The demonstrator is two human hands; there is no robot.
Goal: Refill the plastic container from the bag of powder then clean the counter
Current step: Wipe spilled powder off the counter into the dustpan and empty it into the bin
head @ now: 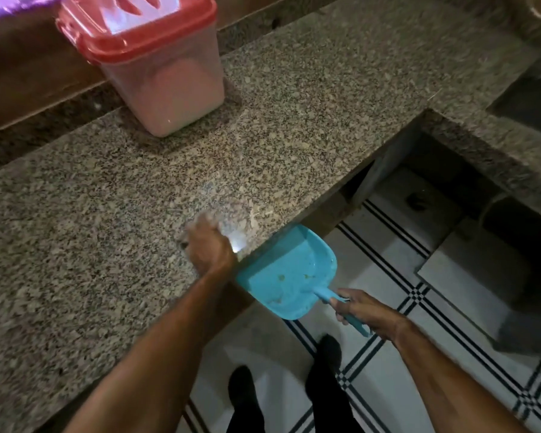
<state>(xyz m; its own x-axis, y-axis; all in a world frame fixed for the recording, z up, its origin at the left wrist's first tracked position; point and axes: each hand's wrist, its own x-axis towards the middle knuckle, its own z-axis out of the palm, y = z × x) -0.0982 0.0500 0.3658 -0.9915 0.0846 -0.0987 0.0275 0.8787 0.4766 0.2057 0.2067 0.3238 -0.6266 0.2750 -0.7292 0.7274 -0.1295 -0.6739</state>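
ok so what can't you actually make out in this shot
Head view:
- left hand: motion blur hides what, if anything, it holds
- plastic container: lid cut by top edge
- purple thing: mostly outside top-left corner
- dustpan: specks inside too small to name

No legible text, brand, label or number was found in the view. Red marks on the lid (pixel 144 39) of the plastic container (pixel 169 89) were blurred and unreadable.
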